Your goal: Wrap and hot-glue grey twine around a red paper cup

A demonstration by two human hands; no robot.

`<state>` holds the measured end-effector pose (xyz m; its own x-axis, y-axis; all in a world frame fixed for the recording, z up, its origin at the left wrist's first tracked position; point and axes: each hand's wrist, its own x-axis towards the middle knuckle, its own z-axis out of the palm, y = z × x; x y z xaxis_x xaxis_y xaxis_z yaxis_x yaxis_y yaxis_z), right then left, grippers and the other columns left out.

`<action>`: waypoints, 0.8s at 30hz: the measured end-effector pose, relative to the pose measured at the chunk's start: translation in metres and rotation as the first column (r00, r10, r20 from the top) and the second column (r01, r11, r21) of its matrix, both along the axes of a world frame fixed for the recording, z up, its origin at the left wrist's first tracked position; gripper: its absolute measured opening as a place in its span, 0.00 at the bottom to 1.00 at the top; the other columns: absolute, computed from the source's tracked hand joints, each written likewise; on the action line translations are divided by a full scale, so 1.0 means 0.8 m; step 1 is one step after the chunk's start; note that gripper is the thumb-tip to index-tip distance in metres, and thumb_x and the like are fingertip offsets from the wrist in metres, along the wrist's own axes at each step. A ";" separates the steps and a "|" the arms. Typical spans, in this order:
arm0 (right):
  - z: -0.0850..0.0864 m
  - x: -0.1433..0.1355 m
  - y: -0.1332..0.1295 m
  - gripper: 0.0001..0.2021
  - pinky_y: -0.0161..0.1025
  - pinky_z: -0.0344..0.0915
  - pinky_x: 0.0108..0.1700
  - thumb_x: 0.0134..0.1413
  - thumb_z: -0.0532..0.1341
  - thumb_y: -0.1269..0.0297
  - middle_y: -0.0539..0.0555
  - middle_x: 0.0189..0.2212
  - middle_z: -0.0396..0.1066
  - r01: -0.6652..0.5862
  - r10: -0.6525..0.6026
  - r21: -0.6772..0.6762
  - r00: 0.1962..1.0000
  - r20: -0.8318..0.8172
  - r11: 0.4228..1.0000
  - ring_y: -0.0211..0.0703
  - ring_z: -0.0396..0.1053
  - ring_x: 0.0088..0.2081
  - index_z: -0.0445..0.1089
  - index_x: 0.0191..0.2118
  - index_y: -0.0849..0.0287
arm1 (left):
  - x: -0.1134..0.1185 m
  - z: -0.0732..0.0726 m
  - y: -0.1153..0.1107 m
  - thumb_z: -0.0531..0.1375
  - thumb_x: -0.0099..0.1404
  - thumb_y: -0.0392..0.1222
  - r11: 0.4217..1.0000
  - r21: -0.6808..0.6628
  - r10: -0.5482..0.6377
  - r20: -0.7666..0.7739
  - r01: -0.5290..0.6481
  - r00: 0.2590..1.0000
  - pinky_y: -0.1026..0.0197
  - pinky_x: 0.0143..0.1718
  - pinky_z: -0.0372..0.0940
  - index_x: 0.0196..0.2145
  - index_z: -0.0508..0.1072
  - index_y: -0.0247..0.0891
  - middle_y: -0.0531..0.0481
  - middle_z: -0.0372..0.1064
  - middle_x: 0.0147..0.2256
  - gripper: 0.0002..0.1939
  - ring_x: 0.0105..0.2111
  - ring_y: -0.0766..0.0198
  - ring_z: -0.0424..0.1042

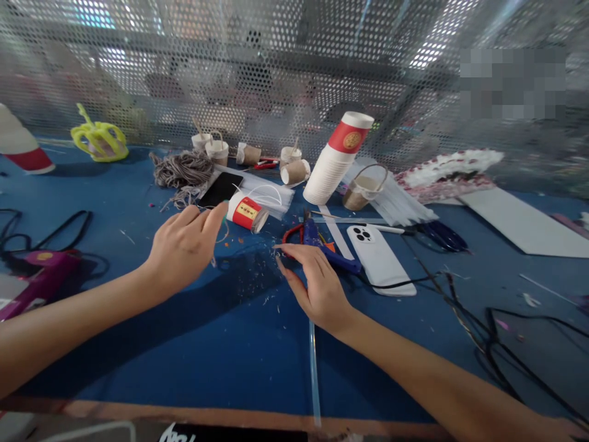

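Note:
My left hand [188, 248] is closed above the blue table, left of a red and white paper cup. A thin pale strand of yarn [225, 234] shows at its fingertips, partly hidden by the hand. The paper cup [243, 212] lies tilted, its brown-edged end facing right. My right hand [317, 282] hovers with thumb and index finger apart and nothing visible between them. Just behind it lies a blue glue gun [343, 261], partly covered by the fingers, beside red-handled scissors [293, 233]. A clear glue stick [314, 374] runs from under this hand toward the front edge.
Stacked paper cups [329, 162] lean at the back, near small brown-wrapped baskets [361, 191]. Grey yarn [181, 169] and a black phone [221, 188] lie behind my left hand. A white phone [381, 261] and cables [490, 334] are right; a purple glue gun [43, 276] is left.

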<state>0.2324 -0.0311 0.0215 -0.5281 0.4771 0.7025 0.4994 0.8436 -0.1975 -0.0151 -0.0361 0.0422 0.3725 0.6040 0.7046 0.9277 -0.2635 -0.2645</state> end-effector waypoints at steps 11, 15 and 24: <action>-0.010 -0.004 -0.004 0.19 0.55 0.68 0.54 0.62 0.54 0.69 0.64 0.46 0.73 -0.105 0.134 -0.139 0.967 0.215 0.985 0.52 0.69 0.51 0.61 0.58 0.67 | 0.038 -0.032 -0.034 0.46 0.71 0.33 0.741 -0.319 -0.532 0.258 0.590 0.807 0.65 0.31 0.67 0.48 0.64 0.33 0.48 0.70 0.32 0.11 0.31 0.66 0.69; -0.009 -0.003 -0.007 0.13 0.46 0.74 0.42 0.63 0.51 0.74 0.58 0.33 0.77 -0.078 0.086 -0.057 0.985 0.148 0.995 0.45 0.74 0.38 0.72 0.43 0.64 | 0.039 -0.045 -0.032 0.47 0.69 0.30 0.748 -0.240 -0.575 0.231 0.618 0.785 0.65 0.31 0.66 0.50 0.62 0.34 0.51 0.69 0.30 0.13 0.30 0.67 0.69; 0.000 0.006 0.007 0.13 0.44 0.75 0.37 0.61 0.54 0.75 0.58 0.33 0.79 0.055 -0.057 0.043 0.997 0.054 0.998 0.44 0.76 0.33 0.74 0.46 0.62 | 0.023 -0.043 -0.008 0.53 0.67 0.31 0.914 -0.031 -0.401 0.089 0.405 0.912 0.59 0.37 0.69 0.52 0.60 0.32 0.46 0.72 0.34 0.16 0.34 0.63 0.71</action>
